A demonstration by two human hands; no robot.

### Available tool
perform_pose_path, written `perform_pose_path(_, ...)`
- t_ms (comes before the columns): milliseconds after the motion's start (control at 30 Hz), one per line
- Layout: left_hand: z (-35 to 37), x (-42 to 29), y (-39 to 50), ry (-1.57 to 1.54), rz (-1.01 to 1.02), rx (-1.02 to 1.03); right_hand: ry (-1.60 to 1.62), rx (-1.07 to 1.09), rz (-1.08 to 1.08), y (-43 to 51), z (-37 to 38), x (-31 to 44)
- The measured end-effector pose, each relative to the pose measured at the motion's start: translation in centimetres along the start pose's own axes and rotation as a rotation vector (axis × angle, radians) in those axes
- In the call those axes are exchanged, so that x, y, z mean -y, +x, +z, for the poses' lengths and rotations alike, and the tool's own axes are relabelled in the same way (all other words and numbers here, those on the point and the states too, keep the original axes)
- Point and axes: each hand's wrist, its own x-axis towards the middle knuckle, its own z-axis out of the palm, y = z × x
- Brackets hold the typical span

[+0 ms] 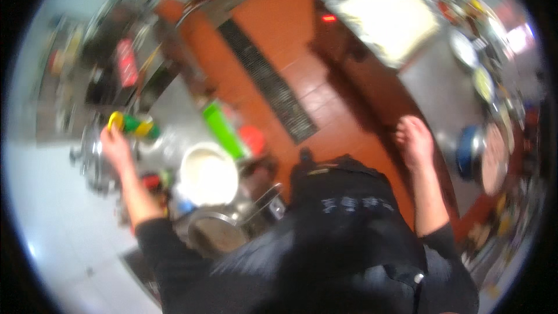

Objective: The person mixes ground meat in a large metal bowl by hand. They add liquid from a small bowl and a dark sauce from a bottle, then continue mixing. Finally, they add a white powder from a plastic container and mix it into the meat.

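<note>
At the left, my left hand grips the yellow end of a green and yellow bottle, which lies tilted sideways over the steel counter. Just below it stands a steel pot. A large white bucket with pale contents is right of my left forearm. Out to the right, my right hand hangs beside the edge of a worktable, fingers curled; nothing shows in it. The picture is blurred by motion.
On the right worktable lie a large white sheet or slab, bowls and a blue-sided container. A long drain grate crosses the orange tiled floor between the counters. A bright green object and a round steel pan are at the left.
</note>
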Motion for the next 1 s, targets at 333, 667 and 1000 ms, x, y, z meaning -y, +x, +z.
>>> perform_pose_path(333,0.1,-45.7,-6.2,-1.149,0.287,0.489,0.056,0.039,-0.391,1.7,-17.2,-2.2)
perform_pose_path(667,-6.1,-84.9,-24.7,-1.453,0.334,1.267,-0.371,-0.268,-0.550,-3.8,-32.9,2.5)
perform_pose_path(1000,-8.1,-102.6,-25.7,-1.877,1.212,1.617,0.136,-0.105,-0.645,-2.7,-39.4,9.0)
